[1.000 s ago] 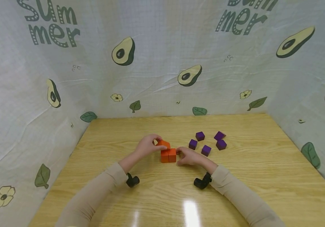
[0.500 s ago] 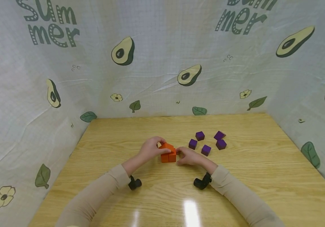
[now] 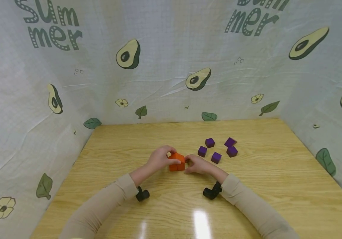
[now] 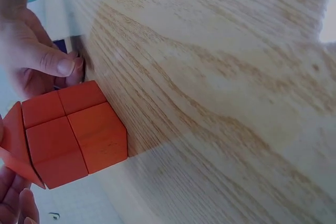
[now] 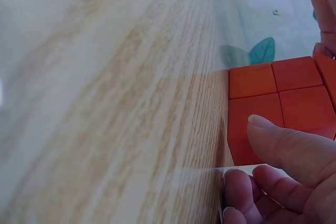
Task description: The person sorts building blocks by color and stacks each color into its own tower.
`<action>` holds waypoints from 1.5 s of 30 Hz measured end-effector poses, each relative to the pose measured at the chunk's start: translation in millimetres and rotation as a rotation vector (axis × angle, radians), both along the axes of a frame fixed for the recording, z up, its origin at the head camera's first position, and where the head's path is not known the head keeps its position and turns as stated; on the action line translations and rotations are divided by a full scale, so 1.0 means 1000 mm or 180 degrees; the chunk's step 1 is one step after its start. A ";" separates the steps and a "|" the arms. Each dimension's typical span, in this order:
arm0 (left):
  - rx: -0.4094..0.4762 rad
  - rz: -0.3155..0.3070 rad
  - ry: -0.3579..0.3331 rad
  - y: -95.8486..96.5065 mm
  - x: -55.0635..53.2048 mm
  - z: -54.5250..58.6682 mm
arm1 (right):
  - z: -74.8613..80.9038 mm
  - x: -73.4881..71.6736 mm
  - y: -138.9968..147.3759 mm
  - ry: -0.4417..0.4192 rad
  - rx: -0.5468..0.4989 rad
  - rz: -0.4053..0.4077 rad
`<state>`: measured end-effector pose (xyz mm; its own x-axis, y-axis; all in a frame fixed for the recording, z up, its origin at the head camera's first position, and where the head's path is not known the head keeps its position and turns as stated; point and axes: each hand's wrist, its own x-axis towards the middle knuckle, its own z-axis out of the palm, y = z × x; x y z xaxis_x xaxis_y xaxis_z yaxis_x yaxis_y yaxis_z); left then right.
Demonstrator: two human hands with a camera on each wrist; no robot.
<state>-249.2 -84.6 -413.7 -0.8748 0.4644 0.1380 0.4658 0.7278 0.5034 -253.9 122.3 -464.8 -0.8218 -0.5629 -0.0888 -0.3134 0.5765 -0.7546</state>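
Several orange cubes [image 3: 173,167] stand stacked on the table, two wide and two high; the left wrist view shows their joined faces [image 4: 105,137]. An orange triangular block [image 4: 16,135] lies against the top of the stack like a roof. My left hand [image 3: 160,158] pinches this block between thumb and fingers, partly covering it. To the right of the stack, my right hand [image 3: 197,165] lies on the table with loosely bent fingers and holds nothing. Its thumb [image 5: 286,142] overlaps the near lower cube in the right wrist view; whether it touches is unclear.
Behind and right of my right hand lie several purple cubes [image 3: 216,157] and a purple wedge-like block [image 3: 230,142]. The wooden table [image 3: 171,205] meets a printed cloth [image 3: 159,83] at the back and both sides. Each wrist carries a black camera [image 3: 142,194].
My left hand has moved right and slightly down with the orange triangular block, bringing it from the stack's left side onto its top. The right hand has stayed in place.
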 end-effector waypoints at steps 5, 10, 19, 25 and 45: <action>-0.0048 0.0031 -0.0051 0.000 0.000 0.000 | 0.003 0.002 0.003 0.0068 -0.0117 0.0108; -0.0022 0.0032 -0.0058 0.001 0.000 0.000 | 0.003 0.002 0.002 0.0046 -0.0093 0.0089; -0.0065 0.0010 -0.0078 0.000 0.000 0.000 | 0.001 0.001 -0.001 -0.0048 0.0053 -0.0054; -0.0084 0.0015 -0.0079 -0.001 0.000 0.000 | 0.003 0.002 -0.002 -0.0062 0.0033 -0.0049; 0.0477 -0.0072 -0.0200 -0.025 0.001 -0.007 | 0.007 0.004 0.002 -0.0107 -0.0062 -0.0183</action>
